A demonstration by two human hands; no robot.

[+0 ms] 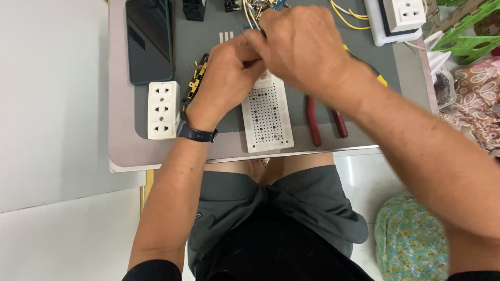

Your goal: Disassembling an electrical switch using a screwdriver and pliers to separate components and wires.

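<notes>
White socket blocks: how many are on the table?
2. A triple socket block lies at the table's left edge, below the phone; another socket block sits top right. The hands may hide more.

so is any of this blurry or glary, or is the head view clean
In the head view the right hand and its forearm are smeared by motion blur; the left hand is a little sharper. The white perforated board and white socket block look crisp. Light is soft and even, with faint reflections on the dark phone screen.
</notes>
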